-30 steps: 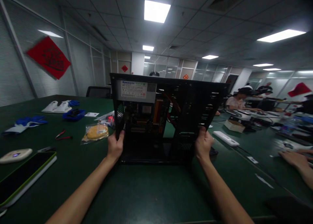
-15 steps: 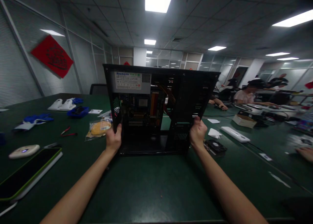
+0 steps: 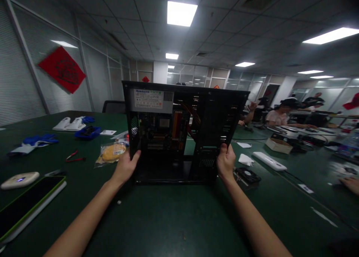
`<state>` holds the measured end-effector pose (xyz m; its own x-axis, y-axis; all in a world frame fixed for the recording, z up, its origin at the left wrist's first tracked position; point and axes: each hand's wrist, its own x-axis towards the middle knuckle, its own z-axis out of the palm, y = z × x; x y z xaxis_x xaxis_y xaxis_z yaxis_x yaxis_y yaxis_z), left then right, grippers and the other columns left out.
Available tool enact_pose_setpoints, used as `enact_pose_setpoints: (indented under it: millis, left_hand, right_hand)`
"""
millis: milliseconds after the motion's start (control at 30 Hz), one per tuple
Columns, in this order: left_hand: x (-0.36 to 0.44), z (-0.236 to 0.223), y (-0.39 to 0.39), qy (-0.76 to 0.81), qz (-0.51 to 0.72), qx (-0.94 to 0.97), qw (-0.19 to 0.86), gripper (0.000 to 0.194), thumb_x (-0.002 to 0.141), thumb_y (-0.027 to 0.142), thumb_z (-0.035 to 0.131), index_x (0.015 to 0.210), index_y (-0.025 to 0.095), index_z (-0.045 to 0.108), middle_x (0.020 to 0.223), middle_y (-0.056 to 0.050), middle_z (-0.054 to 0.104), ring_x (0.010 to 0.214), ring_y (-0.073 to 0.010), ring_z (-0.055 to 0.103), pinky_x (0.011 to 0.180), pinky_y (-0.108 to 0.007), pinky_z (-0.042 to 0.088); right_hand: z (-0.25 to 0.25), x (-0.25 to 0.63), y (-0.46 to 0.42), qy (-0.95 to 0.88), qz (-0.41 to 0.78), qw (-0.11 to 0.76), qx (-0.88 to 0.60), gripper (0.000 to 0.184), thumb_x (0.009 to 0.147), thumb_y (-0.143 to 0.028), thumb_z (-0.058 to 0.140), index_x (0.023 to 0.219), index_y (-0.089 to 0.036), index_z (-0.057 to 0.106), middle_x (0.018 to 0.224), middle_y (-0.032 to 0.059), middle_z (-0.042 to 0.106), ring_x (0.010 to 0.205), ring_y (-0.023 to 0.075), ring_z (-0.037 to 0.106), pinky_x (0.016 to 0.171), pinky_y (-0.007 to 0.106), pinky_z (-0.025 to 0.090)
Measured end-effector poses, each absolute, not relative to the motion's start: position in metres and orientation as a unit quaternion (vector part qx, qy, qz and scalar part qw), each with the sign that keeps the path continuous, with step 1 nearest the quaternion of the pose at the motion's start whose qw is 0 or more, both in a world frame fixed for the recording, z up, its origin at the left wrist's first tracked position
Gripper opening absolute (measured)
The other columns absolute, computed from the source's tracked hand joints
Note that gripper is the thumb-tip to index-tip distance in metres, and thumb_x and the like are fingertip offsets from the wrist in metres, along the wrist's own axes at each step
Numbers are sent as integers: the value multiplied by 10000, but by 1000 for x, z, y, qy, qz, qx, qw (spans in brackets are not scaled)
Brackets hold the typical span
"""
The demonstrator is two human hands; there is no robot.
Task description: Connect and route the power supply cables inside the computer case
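Note:
A black computer case (image 3: 214,115) stands upright before me with its open side facing me. Inside it are a silver power supply (image 3: 151,100) with a printed label at the upper left, a motherboard (image 3: 157,131) below that, and some coloured cables. My left hand (image 3: 126,167) grips the case's left edge near the bottom, thumb toward me. At the right edge, my right hand (image 3: 226,161) is closed around the side at about the same height. The fingers of both hands are partly hidden behind the case.
On the green table (image 3: 168,219), a phone (image 3: 30,201), a white device (image 3: 21,180), gloves (image 3: 39,140), a blue tray (image 3: 87,132) and a bagged yellow item (image 3: 113,151) lie left. A fan (image 3: 247,174), a power strip (image 3: 269,161) and a box (image 3: 279,144) lie right. People sit beyond.
My view has tilted up slightly, so the case sits a little lower in it. Both hands keep their hold. A person's hand behind the case at right has risen.

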<state>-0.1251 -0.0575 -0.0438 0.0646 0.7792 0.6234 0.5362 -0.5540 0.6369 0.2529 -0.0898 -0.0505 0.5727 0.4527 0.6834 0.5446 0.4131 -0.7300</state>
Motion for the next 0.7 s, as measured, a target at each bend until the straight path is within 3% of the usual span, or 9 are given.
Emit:
enact_pose_setpoints:
  millis: [67, 133, 167, 267, 367, 433, 533, 633, 700]
  left_hand:
    - [-143, -48, -72, 468, 478, 737, 93, 601, 908, 553, 488, 1343, 139, 466, 1330, -168, 583, 1250, -315, 550, 1066, -486, 436]
    - [-164, -57, -91, 505, 441, 735, 99, 573, 914, 555, 476, 1335, 167, 451, 1295, -149, 589, 1168, -291, 600, 974, -451, 505]
    - [-175, -63, -100, 526, 392, 749, 95, 534, 895, 577, 495, 1252, 180, 514, 1185, -124, 633, 1038, -280, 647, 881, -427, 540]
    - [-197, -77, -124, 507, 195, 835, 83, 425, 839, 594, 590, 1052, 230, 643, 1082, -66, 656, 916, -247, 658, 806, -371, 528]
    - [-200, -82, -132, 479, 109, 868, 79, 372, 947, 515, 445, 868, 215, 650, 895, -49, 658, 799, -214, 655, 730, -328, 500]
    - [-192, -81, -129, 462, 88, 880, 66, 392, 981, 468, 390, 840, 205, 643, 848, -52, 662, 760, -210, 658, 699, -315, 483]
    - [-164, -76, -118, 422, 66, 904, 31, 381, 997, 441, 388, 843, 196, 637, 829, -56, 681, 713, -205, 665, 644, -296, 455]
    - [-120, -70, -101, 364, 88, 927, -13, 323, 1006, 388, 402, 848, 192, 604, 783, -35, 680, 658, -182, 653, 594, -269, 423]
    - [-87, -67, -87, 331, 124, 934, -44, 286, 1008, 368, 424, 863, 190, 595, 778, -29, 682, 681, -176, 653, 608, -258, 431]
  right_hand:
    - [-58, 255, -90, -479, -27, 685, -548, 575, 921, -670, 368, 1025, -153, 598, 892, 86, 655, 838, 235, 596, 747, 333, 446]
    - [-66, 256, -88, -495, -16, 672, -550, 566, 931, -653, 356, 1071, -153, 580, 945, 103, 655, 891, 250, 606, 787, 357, 458]
    - [-68, 257, -87, -498, -15, 670, -550, 562, 938, -641, 350, 1098, -151, 571, 978, 113, 653, 925, 256, 608, 813, 372, 462]
    - [-66, 256, -89, -481, -76, 701, -521, 514, 952, -564, 386, 1232, -151, 508, 1193, 158, 594, 1110, 273, 573, 900, 417, 466]
    - [-49, 250, -104, -480, -238, 722, -437, 398, 932, -385, 497, 1276, -187, 476, 1353, 168, 485, 1275, 285, 477, 962, 463, 459]
    - [-33, 238, -119, -561, -327, 663, -372, 262, 903, -234, 530, 1164, -215, 545, 1228, 123, 559, 1193, 268, 534, 965, 480, 466]
    - [-5, 201, -133, -760, -316, 491, -284, 241, 880, -110, 509, 1086, -207, 588, 1051, 94, 625, 1012, 219, 605, 876, 394, 537]
    - [25, 152, -125, -805, -290, 340, -390, 202, 916, -90, 461, 1013, -161, 623, 1099, 143, 636, 1101, 250, 570, 958, 407, 517]
    - [44, 126, -110, -756, -281, 290, -515, 231, 916, -74, 450, 1059, -126, 624, 1169, 193, 608, 1119, 282, 564, 931, 428, 528]
